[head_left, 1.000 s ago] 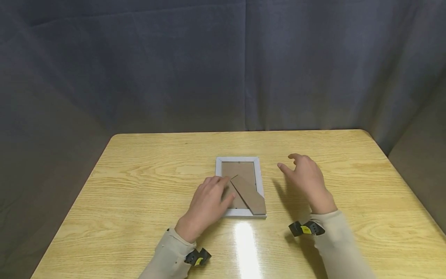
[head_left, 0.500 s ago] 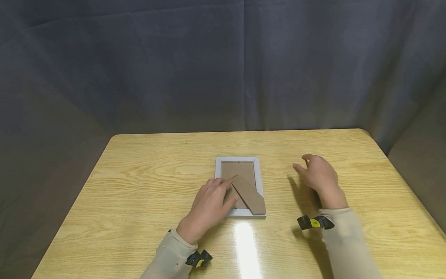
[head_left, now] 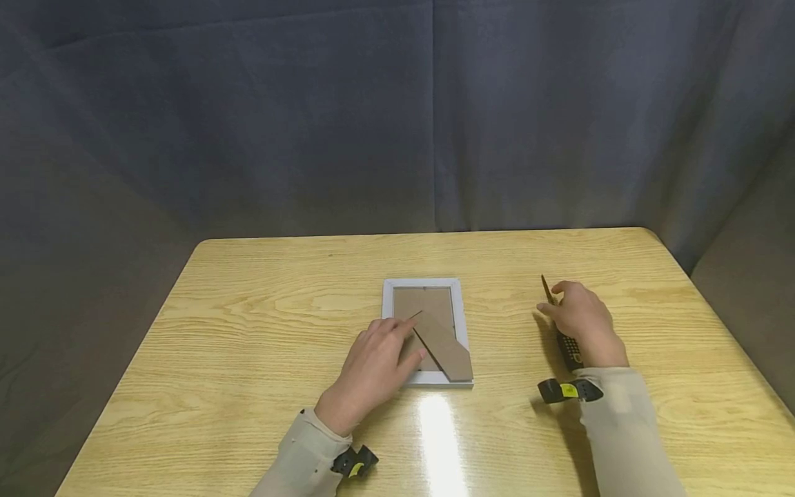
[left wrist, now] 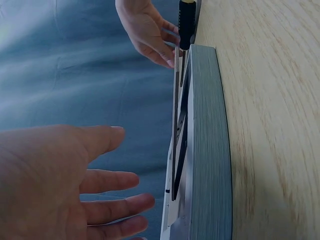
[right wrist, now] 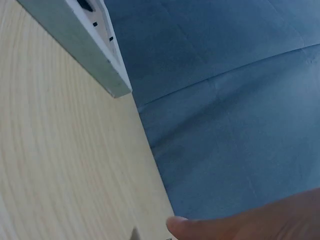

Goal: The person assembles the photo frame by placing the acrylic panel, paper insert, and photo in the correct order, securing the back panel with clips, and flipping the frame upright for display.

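My right hand [head_left: 582,319] has shifted right, over the screwdriver [head_left: 568,348], now within reach | thumb and fingers parted, no grip visible | left hand [head_left: 373,352] loose, holding nothing, over face-down photo frame [head_left: 458,310], mid-tabletop [head_left: 248,310]

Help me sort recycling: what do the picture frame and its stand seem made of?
Picture frame: likely wood or composite, pale matte finish; fine streaks line its side. Stand: probably fibreboard or thick card, uncoated-looking; it's dull brown and thin.

Dark-handled tool [head_left: 568,350], middle hidden (in the head view)
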A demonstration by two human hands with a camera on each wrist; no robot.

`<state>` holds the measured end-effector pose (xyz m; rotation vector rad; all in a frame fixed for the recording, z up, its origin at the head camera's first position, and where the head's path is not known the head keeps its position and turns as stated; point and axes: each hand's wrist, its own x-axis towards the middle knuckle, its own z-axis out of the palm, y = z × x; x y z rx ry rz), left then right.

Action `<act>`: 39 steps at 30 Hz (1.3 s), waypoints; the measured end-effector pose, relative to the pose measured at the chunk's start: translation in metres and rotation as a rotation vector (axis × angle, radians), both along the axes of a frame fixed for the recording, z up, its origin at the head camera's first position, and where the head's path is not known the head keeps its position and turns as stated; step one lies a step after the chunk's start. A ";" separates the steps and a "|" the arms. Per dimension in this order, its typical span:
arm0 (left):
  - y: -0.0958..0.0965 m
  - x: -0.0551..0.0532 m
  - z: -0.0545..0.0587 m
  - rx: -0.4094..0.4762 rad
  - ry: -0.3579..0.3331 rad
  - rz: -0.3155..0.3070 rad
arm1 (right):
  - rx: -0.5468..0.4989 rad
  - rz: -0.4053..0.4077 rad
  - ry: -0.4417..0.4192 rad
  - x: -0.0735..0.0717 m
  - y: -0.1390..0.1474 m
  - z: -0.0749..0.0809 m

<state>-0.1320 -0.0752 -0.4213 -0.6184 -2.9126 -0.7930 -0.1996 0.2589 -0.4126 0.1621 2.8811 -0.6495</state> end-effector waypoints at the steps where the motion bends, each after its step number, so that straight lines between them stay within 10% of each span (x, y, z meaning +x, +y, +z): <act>1: 0.000 0.000 0.000 0.000 -0.002 0.001 | -0.006 0.001 -0.016 -0.001 0.001 -0.001; 21: 0.000 -0.001 0.001 -0.005 -0.005 0.001 | -0.031 0.134 -0.070 -0.004 -0.003 -0.010; 39: -0.001 0.000 0.002 0.004 -0.006 -0.013 | -0.093 0.150 0.217 -0.002 -0.030 -0.002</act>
